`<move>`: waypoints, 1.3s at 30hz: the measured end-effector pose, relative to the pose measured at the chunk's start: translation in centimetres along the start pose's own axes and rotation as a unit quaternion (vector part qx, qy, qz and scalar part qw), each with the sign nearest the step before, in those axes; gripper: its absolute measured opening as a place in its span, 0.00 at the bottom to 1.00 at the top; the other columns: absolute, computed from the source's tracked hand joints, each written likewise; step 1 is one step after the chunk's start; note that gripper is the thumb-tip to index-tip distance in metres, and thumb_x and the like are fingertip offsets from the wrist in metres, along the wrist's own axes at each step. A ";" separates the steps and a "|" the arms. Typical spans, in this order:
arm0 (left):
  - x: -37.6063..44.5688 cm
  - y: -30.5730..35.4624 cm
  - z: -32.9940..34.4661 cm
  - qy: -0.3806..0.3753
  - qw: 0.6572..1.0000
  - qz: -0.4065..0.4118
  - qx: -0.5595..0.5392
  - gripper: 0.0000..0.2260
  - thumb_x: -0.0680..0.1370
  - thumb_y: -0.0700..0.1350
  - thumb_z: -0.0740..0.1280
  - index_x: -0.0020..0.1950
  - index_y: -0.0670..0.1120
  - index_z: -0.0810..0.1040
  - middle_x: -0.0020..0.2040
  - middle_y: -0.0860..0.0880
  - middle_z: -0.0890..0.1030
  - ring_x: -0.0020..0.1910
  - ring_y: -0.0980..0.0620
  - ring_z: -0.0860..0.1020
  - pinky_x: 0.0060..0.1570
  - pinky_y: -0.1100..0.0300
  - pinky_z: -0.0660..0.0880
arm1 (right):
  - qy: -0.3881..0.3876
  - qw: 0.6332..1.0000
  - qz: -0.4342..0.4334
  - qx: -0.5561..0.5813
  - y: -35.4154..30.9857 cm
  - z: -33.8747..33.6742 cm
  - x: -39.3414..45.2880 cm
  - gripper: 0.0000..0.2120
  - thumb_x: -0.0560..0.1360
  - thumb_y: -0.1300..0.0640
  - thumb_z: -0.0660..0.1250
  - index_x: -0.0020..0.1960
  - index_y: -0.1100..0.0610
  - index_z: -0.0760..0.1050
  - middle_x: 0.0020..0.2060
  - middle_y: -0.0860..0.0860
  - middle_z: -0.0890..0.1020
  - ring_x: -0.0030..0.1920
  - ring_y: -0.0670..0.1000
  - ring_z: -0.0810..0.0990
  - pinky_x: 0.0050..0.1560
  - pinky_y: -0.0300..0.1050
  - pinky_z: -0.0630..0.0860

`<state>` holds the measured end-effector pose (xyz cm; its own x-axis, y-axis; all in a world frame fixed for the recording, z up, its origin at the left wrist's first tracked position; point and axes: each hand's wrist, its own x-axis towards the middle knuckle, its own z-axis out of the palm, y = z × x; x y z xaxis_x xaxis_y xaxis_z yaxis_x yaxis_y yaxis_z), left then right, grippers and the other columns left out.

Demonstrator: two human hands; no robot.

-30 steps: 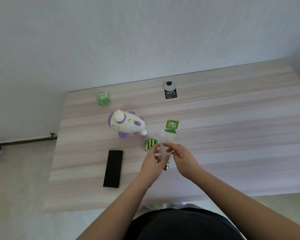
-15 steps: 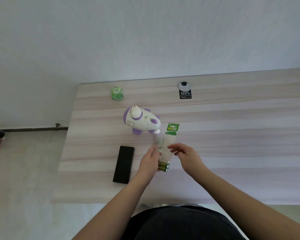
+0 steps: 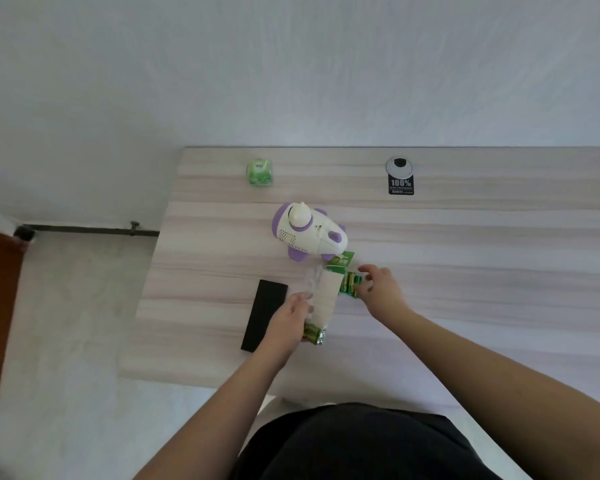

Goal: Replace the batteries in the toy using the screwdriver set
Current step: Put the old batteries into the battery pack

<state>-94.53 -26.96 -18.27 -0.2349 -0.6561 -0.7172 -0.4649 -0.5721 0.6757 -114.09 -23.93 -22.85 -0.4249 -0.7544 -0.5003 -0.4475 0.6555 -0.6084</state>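
The white and purple toy [image 3: 305, 233] lies on the wooden table [image 3: 465, 271]. Just in front of it is a long battery pack [image 3: 326, 296] with a green card top and green batteries at its near end. My left hand [image 3: 288, 322] grips the pack's near part. Several loose green batteries [image 3: 347, 287] lie right of the pack. My right hand [image 3: 378, 289] hovers at them with fingers spread, holding nothing. The black screwdriver case [image 3: 264, 315] lies flat left of my left hand.
A green cube [image 3: 259, 172] sits at the table's far left. A round cable grommet [image 3: 399, 167] with a black sticker [image 3: 400, 187] is at the far edge. The table's left edge runs close to the black case; floor lies beyond it.
My right hand has let go of the pack and moved right to the loose batteries. The pack now sits left of those batteries, held by my left hand alone. The view has shifted.
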 end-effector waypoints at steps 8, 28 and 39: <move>-0.4 -0.8 0.1 -0.019 0.999 -0.002 0.043 0.14 0.80 0.49 0.60 0.66 0.55 0.72 0.51 0.46 0.78 0.48 0.48 0.78 0.53 0.46 0.80 | 0.006 0.998 0.012 -0.058 1.3 0.6 0.4 0.19 0.76 0.53 0.68 0.65 0.56 0.70 0.57 0.55 0.72 0.53 0.56 0.76 0.54 0.49 0.75; -3.6 2.6 4.7 -0.084 0.996 -0.006 0.015 0.11 0.82 0.52 0.54 0.63 0.58 0.70 0.54 0.48 0.78 0.55 0.47 0.78 0.60 0.45 0.76 | -0.106 0.855 0.016 0.507 0.5 -7.0 -7.0 0.12 0.79 0.65 0.63 0.60 0.56 0.75 0.44 0.49 0.82 0.41 0.46 0.78 0.45 0.41 0.74; -7.0 6.4 5.8 -0.091 0.993 0.046 -0.066 0.12 0.84 0.51 0.53 0.66 0.56 0.69 0.54 0.48 0.79 0.52 0.46 0.80 0.42 0.51 0.82 | 0.062 0.972 -0.164 0.157 -3.5 -9.5 -12.2 0.12 0.73 0.57 0.72 0.50 0.47 0.72 0.40 0.44 0.81 0.39 0.41 0.78 0.39 0.31 0.73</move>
<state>-100.86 -23.15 -9.86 -0.4278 -0.6158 -0.6617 -0.3202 -0.5814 0.7480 -114.81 -16.64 -8.79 -0.4004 -0.8982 -0.1815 -0.3201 0.3227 -0.8907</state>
